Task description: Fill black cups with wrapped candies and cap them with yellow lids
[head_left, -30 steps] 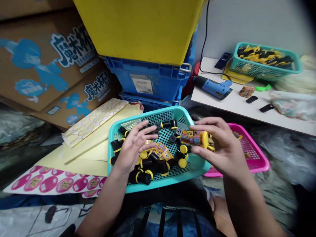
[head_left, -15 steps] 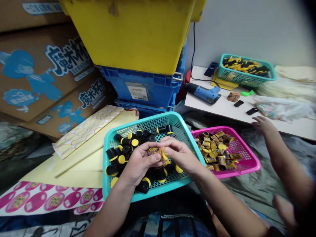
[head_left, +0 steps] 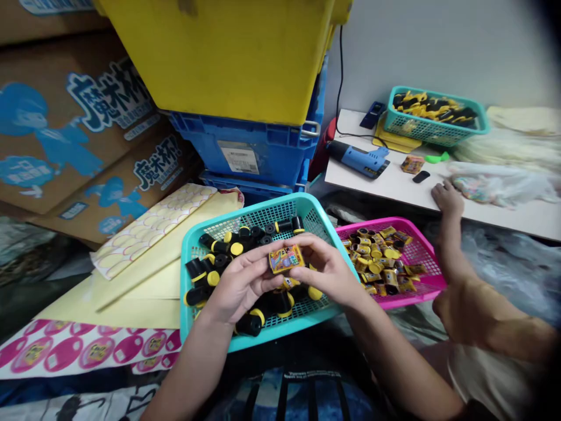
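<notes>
Between my two hands is a small canister (head_left: 286, 259) with a colourful printed label facing up. My left hand (head_left: 245, 278) grips its left end with thumb and fingers. My right hand (head_left: 322, 263) pinches its right end. Both hands are over a turquoise basket (head_left: 337, 248) of black canisters with yellow caps (head_left: 249, 323). Part of another labelled piece (head_left: 289, 283) shows just below the held one. Just right of this basket, a pink basket (head_left: 432, 272) contains many yellow-labelled canisters (head_left: 372, 266).
Another person's hand (head_left: 447, 197) rests on the white board (head_left: 398, 181), near a small black piece (head_left: 421, 176). A blue heat gun (head_left: 359, 158) and a second turquoise basket (head_left: 432, 131) are there too. Stacked crates (head_left: 219, 64) rise ahead; cartons (head_left: 65, 128) and sticker sheets (head_left: 79, 349) lie left.
The canister has been turned in my hands, so its label now faces up. The other person's hand has moved left on the board, over where a black piece lay.
</notes>
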{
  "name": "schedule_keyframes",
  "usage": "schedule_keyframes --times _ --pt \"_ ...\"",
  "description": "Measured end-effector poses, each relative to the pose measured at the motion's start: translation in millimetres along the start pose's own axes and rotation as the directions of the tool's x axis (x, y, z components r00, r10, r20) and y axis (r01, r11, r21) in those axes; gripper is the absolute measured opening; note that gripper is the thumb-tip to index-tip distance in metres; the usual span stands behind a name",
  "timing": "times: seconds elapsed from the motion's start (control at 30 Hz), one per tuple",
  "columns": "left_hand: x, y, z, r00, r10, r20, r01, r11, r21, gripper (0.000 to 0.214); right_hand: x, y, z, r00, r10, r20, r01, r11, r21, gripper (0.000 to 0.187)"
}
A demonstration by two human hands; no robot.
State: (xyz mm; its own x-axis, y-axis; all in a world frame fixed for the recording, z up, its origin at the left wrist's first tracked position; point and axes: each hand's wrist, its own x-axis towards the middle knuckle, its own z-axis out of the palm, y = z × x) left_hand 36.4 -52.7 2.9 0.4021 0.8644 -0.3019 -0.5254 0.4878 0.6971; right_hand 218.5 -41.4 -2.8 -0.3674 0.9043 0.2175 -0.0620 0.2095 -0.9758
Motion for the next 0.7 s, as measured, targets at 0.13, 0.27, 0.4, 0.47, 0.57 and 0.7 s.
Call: schedule_keyframes --times 0.13,0.27,0.4,0.47,0.57,0.7 --pt "3.4 -4.1 -2.6 0.997 -0.022 -0.076 0.019 0.999 -0.042 0.027 -2.4 4.1 -3.3 0.992 0.114 0.045 -0.121 0.970 0.209 0.040" --pt "7.6 -8.3 -0.3 0.991 -0.015 -0.136 0.009 0.999 -0.048 0.026 0.0 7.4 -0.2 0.994 0.105 0.039 -0.112 0.962 0.251 0.037" --pt "8.7 -9.9 3.9 0.991 0.013 -0.130 -0.015 1.000 -0.009 0.025 1.2 3.7 3.0 0.997 0.072 0.019 -0.074 0.984 0.159 0.036" --pt "7.3 -4.6 2.0 0.995 0.033 -0.098 -0.026 0.997 0.072 0.032 -4.7 -5.4 -6.9 0.999 0.036 -0.022 -0.036 0.999 -0.004 0.035" --pt "5.5 12.7 -9.3 0.987 0.120 -0.105 -0.084 0.951 0.298 0.042 -22.5 -23.2 -48.0 0.965 -0.104 -0.241 -0.004 0.912 -0.410 0.035" --pt "13.0 27.9 -29.8 0.956 0.260 -0.137 -0.024 0.535 0.845 0.024 -37.4 -30.7 -110.0 0.918 -0.224 -0.327 -0.208 0.430 -0.878 0.051"
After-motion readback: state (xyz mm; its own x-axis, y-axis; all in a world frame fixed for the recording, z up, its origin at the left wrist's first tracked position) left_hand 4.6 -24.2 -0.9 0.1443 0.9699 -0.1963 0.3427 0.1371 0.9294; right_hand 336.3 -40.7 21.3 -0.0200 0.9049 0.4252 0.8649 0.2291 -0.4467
